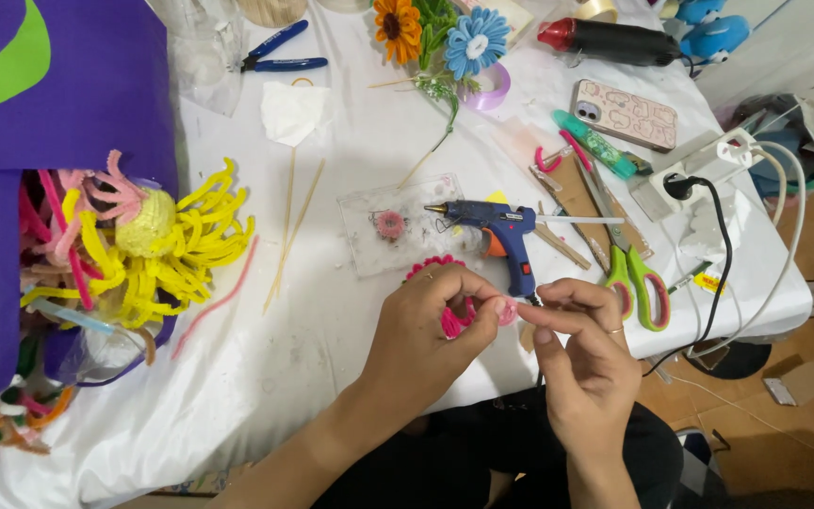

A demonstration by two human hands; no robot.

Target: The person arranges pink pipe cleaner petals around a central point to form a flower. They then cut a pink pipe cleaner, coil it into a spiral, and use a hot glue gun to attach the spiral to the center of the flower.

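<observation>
My left hand (431,316) pinches the pink pipe-cleaner flower (454,319) at the near edge of the bench (332,358); my right hand (581,330) presses its small pink centre (507,311) with thumb and forefinger closed. Risk, I judge: the glue gun (501,236) sits just beyond my knuckles, nozzle pointing left over the clear tray (398,226), so a lift could bump it or burn me. Its cord drops off the edge near my right wrist. Scissors (633,264) crowd the right; open room lies left, toward the yellow pipe-cleaner bloom (171,245).
</observation>
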